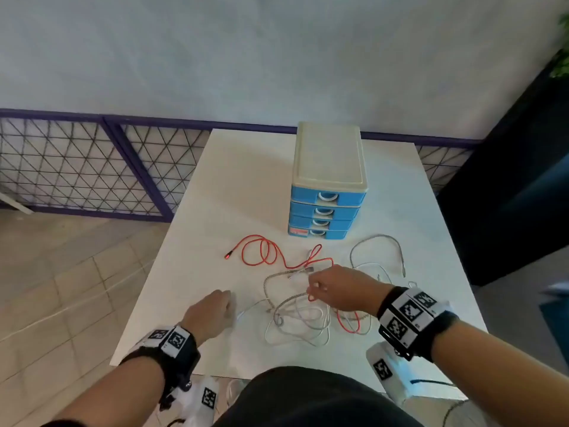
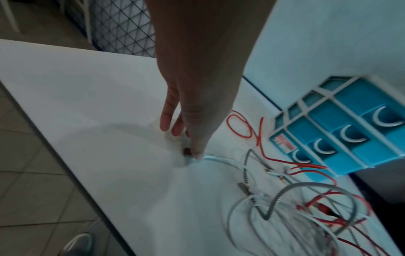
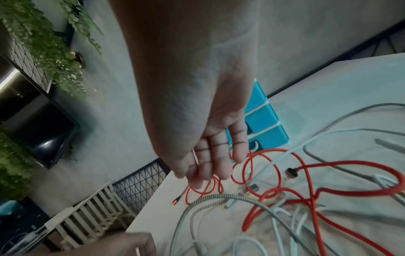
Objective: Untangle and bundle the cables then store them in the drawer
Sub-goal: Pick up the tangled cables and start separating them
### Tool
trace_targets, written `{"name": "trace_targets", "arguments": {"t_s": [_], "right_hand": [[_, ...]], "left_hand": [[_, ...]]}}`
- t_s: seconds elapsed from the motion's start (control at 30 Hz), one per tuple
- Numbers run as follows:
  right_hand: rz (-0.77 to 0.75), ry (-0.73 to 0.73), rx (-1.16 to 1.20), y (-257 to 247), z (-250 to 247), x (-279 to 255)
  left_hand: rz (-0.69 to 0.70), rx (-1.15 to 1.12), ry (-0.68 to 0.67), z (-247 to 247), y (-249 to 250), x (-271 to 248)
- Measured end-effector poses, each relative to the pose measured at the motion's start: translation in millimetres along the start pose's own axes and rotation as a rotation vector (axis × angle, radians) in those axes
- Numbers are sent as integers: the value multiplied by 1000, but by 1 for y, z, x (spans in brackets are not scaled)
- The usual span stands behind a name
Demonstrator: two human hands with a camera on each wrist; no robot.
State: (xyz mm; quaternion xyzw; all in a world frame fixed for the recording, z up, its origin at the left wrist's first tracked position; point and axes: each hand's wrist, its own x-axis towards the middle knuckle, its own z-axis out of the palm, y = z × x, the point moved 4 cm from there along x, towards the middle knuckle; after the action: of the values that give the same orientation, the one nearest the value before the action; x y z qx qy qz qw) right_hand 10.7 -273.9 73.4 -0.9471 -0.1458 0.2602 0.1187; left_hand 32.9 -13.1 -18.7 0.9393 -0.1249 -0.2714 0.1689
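Observation:
A tangle of cables lies on the white table [image 1: 243, 180]: a red cable [image 1: 267, 250], white cables [image 1: 295, 340] and a grey braided cable [image 1: 272, 278]. Behind them stands a blue drawer unit [image 1: 328, 167] with a cream top, all drawers shut. My left hand [image 1: 212, 309] is at the tangle's left edge, where thumb and forefinger pinch the end of a white cable [image 2: 221, 160]. My right hand [image 1: 335, 288] hangs over the middle of the tangle. Its fingers [image 3: 215, 155] are loosely extended over the red cable [image 3: 260, 152], and I see nothing gripped in them.
The table's left edge is close to my left hand, with tiled floor [image 1: 61, 288] below. A purple-framed wire fence [image 1: 92, 167] runs behind the table. A dark cabinet [image 1: 508, 195] stands at the right. More grey cable [image 1: 375, 237] loops to the right of the drawers.

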Motion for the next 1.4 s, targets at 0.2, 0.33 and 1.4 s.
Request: {"name": "trace_targets", "arguments": {"t_s": [0.2,0.33,1.4], "right_hand": [[-24,79,84,-1,-19,7],[-71,184,217,2,-31,17],[143,454,746,40,-63,2]], "left_hand": [[43,-112,-30,5,5,3],[177,-284,135,-35,44,13],[507,-331,83,-112,167,51]]}}
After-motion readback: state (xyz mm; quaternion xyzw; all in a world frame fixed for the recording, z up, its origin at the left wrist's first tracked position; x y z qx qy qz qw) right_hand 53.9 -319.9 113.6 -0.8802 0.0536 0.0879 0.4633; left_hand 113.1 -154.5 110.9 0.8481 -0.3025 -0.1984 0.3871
